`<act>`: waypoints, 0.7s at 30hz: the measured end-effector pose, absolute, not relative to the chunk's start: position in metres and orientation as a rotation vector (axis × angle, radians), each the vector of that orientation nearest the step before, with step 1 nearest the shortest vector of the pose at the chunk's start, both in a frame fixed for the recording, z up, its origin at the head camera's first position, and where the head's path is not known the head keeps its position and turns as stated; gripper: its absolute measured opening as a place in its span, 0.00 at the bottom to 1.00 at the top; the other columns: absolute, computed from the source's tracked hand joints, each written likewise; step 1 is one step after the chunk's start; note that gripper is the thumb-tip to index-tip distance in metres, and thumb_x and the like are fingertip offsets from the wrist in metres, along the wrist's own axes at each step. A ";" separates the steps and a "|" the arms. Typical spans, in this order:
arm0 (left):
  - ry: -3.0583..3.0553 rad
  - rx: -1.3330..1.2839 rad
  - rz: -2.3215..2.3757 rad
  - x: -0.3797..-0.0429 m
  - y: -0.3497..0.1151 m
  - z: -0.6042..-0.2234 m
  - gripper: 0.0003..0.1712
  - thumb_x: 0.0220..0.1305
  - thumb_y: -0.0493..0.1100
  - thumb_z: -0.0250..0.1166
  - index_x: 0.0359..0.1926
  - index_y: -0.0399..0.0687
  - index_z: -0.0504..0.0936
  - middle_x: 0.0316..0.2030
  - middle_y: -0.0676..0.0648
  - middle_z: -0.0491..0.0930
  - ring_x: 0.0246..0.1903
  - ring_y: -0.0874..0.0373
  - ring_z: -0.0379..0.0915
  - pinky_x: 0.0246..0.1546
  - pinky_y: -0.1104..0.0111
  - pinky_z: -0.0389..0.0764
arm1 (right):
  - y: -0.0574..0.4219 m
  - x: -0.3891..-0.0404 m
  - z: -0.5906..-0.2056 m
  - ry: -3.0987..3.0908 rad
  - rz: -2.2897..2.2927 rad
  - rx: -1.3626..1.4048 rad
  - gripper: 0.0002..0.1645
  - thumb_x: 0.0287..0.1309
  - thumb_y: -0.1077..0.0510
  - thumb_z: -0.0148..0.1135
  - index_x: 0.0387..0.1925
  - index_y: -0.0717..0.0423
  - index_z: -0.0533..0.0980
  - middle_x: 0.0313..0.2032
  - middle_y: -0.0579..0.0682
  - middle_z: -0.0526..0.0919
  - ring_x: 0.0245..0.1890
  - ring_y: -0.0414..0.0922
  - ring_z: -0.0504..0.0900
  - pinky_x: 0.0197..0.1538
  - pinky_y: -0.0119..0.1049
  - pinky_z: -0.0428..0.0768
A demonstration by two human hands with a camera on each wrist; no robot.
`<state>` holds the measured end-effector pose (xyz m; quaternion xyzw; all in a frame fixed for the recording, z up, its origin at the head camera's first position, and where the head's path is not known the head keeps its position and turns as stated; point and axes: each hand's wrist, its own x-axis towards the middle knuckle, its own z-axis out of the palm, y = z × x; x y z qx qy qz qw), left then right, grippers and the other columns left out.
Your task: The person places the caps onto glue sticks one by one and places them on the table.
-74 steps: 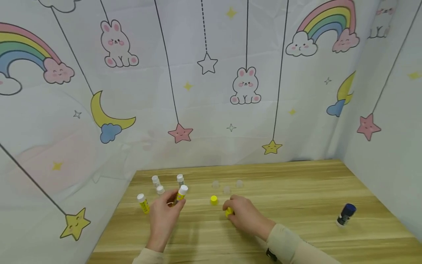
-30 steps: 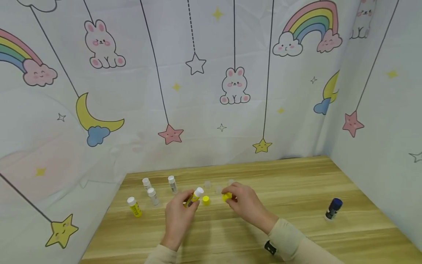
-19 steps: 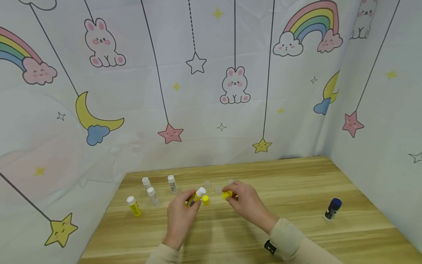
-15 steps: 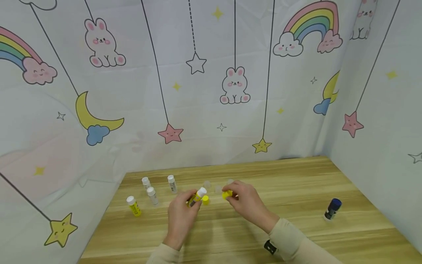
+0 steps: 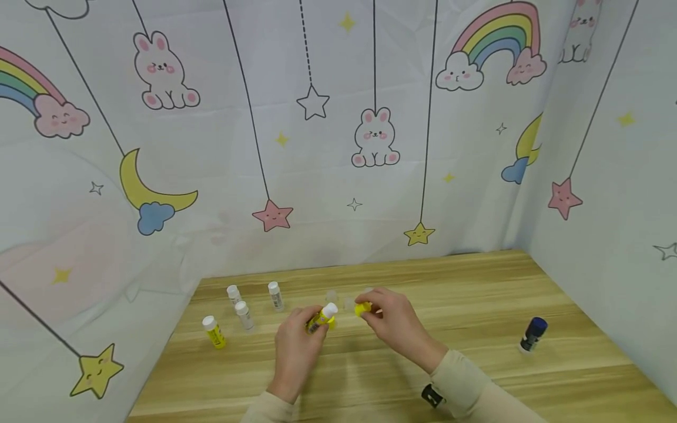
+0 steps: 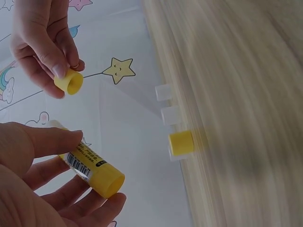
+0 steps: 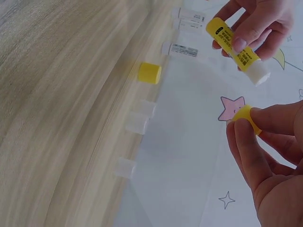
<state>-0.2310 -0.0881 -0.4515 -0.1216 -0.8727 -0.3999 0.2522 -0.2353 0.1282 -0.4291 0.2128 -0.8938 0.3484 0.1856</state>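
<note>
My left hand point(image 5: 297, 352) grips a yellow glue stick point(image 6: 94, 168) around its body, thumb on one side. The stick leans to the right, its bare white top point(image 7: 258, 72) toward my right hand point(image 5: 402, 326). Between thumb and fingers that right hand pinches a yellow cap point(image 6: 70, 82), whose hollow end shows in the left wrist view. A small gap separates cap and stick, both held above the table. A second yellow cap point(image 7: 149, 73) stands on the wood, partly hidden behind the held stick in the head view.
Left on the wooden table point(image 5: 476, 294) stand another yellow glue stick point(image 5: 214, 332) and several white-topped glue sticks point(image 5: 275, 296). Clear caps point(image 7: 137, 124) sit behind the hands. A dark glue stick with a blue cap point(image 5: 533, 335) stands at the right. Printed cloth walls enclose the table.
My right hand has lifted the yellow cap and brought it up beside the stick. My left hand has carried the glue stick rightward and tilted it toward the cap.
</note>
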 end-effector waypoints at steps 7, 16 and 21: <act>-2.396 -0.365 -1.061 -0.230 -0.083 -0.454 0.19 0.47 0.32 0.80 0.43 0.44 0.89 0.35 0.48 0.84 0.33 0.56 0.81 0.35 0.60 0.82 | 0.127 -0.235 -0.430 -2.506 1.009 0.613 0.17 0.57 0.64 0.74 0.47 0.47 0.85 0.40 0.38 0.83 0.32 0.32 0.81 0.35 0.23 0.80; -2.381 -0.389 -1.038 -0.229 -0.076 -0.454 0.20 0.45 0.32 0.81 0.43 0.44 0.89 0.34 0.48 0.84 0.33 0.54 0.82 0.34 0.59 0.83 | 0.127 -0.234 -0.429 -2.503 1.022 0.609 0.16 0.57 0.64 0.74 0.47 0.48 0.85 0.40 0.39 0.83 0.33 0.32 0.81 0.35 0.23 0.80; -2.370 -0.391 -1.026 -0.229 -0.073 -0.455 0.21 0.44 0.31 0.81 0.42 0.45 0.89 0.34 0.47 0.84 0.32 0.55 0.82 0.34 0.59 0.83 | 0.127 -0.234 -0.428 -2.502 1.037 0.602 0.16 0.57 0.63 0.74 0.47 0.48 0.85 0.41 0.39 0.84 0.33 0.32 0.82 0.35 0.23 0.80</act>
